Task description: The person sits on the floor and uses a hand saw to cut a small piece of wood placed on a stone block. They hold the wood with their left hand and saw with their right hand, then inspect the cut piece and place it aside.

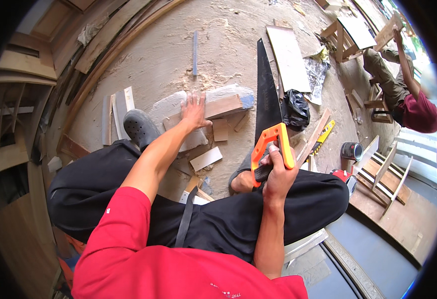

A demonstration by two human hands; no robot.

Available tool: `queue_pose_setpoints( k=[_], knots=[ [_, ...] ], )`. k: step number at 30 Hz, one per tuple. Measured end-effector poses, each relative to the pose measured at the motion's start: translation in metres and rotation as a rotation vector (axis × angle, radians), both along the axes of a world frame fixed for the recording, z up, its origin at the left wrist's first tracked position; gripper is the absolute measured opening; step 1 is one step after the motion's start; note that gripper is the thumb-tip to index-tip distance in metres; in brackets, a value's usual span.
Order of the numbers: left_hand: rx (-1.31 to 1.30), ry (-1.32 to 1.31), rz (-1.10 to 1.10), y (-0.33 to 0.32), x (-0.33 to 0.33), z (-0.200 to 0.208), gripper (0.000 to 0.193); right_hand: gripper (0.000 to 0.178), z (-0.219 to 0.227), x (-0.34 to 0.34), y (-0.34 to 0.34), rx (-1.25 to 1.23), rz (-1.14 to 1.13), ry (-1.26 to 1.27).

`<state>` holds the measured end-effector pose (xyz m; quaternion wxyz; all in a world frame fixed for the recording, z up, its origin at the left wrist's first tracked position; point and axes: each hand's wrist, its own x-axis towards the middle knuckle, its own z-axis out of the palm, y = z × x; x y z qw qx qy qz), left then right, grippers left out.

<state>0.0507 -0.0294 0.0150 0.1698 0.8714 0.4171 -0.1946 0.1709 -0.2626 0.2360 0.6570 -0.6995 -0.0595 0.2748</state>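
Head view, near to far: a red shirt (168, 274) fills the lower edge, and beyond it black trousers (228, 224) cover the seated person's spread legs. Above the thigh on the right, the right hand (279, 174) has its grip closed around the orange-and-black handle of a handsaw (268, 99). The saw's dark blade points away from the body, its toothed edge on the left.

Further out, the left hand (194, 113) lies palm down, its grip open and the fingers pointing forward, on a short brown board (223, 106). That board rests across a rough whitish block (169, 103) on the dusty floor (143, 65). The blade stands just beside the right-hand end of board and block; whether it touches them I cannot tell.

Left of the block is a dark clog (141, 130); a small pale offcut (206, 158) lies on its near side. To the right of the saw sit a yellow-and-black tool (324, 137), an open can (351, 150) and a crumpled black plastic bag (296, 108). Beyond these lie a long white panel (288, 57) and, past the block, a narrow blue-grey strip (195, 52). Farthest off, at upper right, another person (420, 112) sits holding a wooden board (386, 32).
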Motion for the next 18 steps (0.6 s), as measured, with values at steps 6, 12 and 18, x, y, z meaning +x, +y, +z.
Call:
queue_pose_setpoints(
  k=[6, 12, 18],
  knots=[
    [-0.047, 0.011, -0.097, 0.008, 0.044, -0.005, 0.126, 0.006, 0.004, 0.009, -0.009, 0.018, -0.073, 0.072],
    [-0.071, -0.037, -0.110, 0.002, 0.052, -0.009, 0.114, 0.007, 0.004, 0.016, -0.009, 0.027, -0.087, 0.052],
    [-0.023, -0.110, -0.093, -0.012, 0.039, -0.014, 0.106, 0.007, 0.000, 0.019, -0.015, 0.019, -0.071, -0.001]
  ],
)
